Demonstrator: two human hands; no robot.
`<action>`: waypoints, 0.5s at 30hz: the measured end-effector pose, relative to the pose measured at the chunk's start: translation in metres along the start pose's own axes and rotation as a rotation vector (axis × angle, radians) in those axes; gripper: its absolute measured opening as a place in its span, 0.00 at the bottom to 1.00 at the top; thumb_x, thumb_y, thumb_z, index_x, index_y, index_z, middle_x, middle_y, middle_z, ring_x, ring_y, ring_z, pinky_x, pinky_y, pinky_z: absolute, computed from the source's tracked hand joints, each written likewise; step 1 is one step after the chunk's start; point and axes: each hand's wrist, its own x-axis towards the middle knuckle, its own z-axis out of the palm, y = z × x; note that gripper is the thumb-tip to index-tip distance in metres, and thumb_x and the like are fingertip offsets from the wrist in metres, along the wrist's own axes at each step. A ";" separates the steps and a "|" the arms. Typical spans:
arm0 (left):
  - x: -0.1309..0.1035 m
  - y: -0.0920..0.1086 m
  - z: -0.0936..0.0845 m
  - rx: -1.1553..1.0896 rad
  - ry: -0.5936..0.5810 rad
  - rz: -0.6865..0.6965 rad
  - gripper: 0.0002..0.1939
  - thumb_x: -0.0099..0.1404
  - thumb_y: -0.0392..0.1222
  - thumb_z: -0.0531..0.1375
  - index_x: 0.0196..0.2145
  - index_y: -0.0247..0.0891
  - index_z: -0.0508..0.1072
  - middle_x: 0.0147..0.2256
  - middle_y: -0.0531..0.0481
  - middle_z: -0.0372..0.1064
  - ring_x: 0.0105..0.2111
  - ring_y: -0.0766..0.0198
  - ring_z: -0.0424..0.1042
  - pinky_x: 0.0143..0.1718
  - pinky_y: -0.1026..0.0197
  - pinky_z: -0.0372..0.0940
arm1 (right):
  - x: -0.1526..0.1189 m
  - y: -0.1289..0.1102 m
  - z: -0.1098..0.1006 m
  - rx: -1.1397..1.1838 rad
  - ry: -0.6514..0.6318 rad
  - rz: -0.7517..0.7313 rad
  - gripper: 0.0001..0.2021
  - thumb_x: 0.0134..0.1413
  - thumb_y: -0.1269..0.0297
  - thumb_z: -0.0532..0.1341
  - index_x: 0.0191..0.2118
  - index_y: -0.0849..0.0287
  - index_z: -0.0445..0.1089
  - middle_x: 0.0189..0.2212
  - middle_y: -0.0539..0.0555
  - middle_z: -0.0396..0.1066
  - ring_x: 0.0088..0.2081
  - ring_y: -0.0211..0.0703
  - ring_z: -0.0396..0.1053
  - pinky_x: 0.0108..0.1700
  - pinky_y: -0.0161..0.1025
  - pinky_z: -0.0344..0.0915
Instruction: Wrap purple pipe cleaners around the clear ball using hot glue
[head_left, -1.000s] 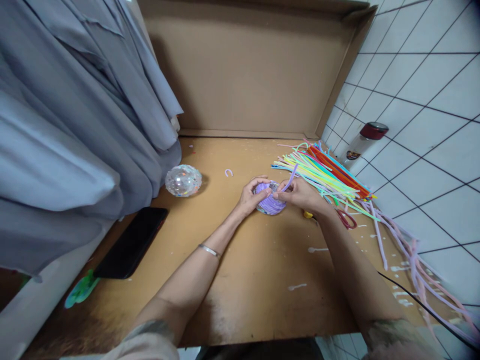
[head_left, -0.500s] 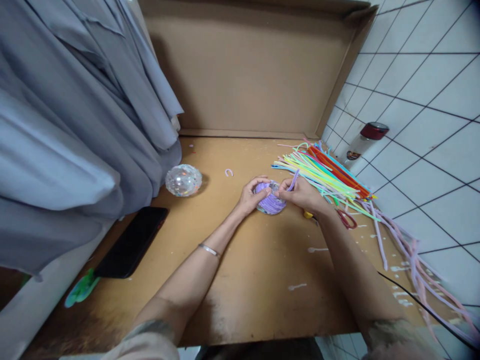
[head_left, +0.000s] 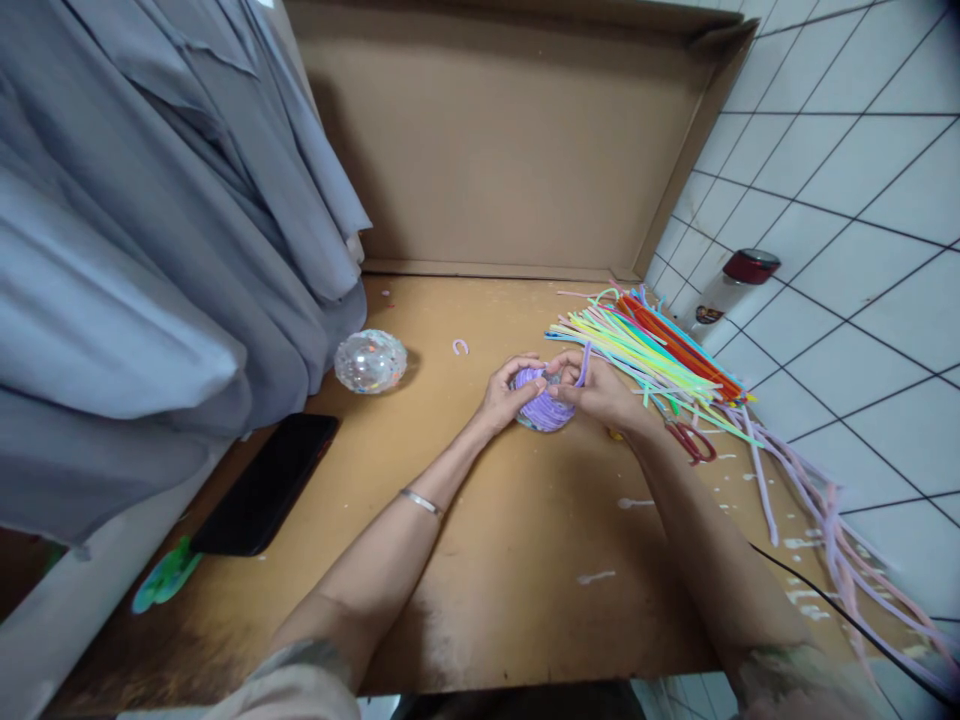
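A round piece covered in purple strands [head_left: 545, 410] is between my hands, a little above the wooden table. My left hand [head_left: 508, 393] grips its left side, with the thumb lying over the purple rows. On its upper right, my right hand [head_left: 592, 390] pinches a purple strip [head_left: 586, 362] whose free end sticks up above the fingers. The right fingertips touch the piece near its top edge, where a greyish, clear part shows. A clear ball with coloured specks [head_left: 371, 361] rests on the table to the left.
Coloured pipe cleaners [head_left: 645, 345] lie at the back right, with red-handled scissors [head_left: 694, 442] beside them. Purple and pink strips [head_left: 832, 530] trail along the right edge. A black phone [head_left: 262, 485] is at left, a curtain [head_left: 150, 220] above it. Cardboard [head_left: 495, 140] stands behind; a red-capped jar [head_left: 724, 290] is at right.
My right hand has shifted slightly, its fingers closer over the top of the piece. The strip's free end now stands more upright. The whole view has shifted a little.
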 end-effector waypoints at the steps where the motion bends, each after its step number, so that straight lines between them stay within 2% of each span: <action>1: 0.000 0.000 0.000 0.004 0.000 -0.003 0.22 0.52 0.56 0.67 0.38 0.36 0.75 0.51 0.39 0.70 0.56 0.50 0.66 0.60 0.50 0.56 | 0.000 0.000 0.000 0.009 -0.006 -0.015 0.18 0.38 0.58 0.65 0.38 0.59 0.66 0.17 0.41 0.59 0.20 0.33 0.56 0.24 0.33 0.54; 9: 0.000 0.003 0.000 0.026 0.003 -0.016 0.22 0.53 0.55 0.66 0.38 0.35 0.75 0.52 0.39 0.69 0.56 0.50 0.66 0.60 0.50 0.56 | -0.002 -0.002 -0.002 -0.075 -0.073 -0.025 0.21 0.43 0.58 0.63 0.44 0.63 0.72 0.18 0.43 0.58 0.21 0.33 0.54 0.25 0.34 0.51; 15: -0.001 0.003 0.001 0.043 -0.004 -0.014 0.21 0.53 0.55 0.66 0.38 0.36 0.74 0.52 0.40 0.69 0.57 0.50 0.65 0.60 0.50 0.56 | -0.001 0.002 -0.001 -0.103 -0.054 -0.013 0.24 0.41 0.58 0.62 0.46 0.65 0.73 0.18 0.43 0.57 0.20 0.32 0.53 0.25 0.34 0.50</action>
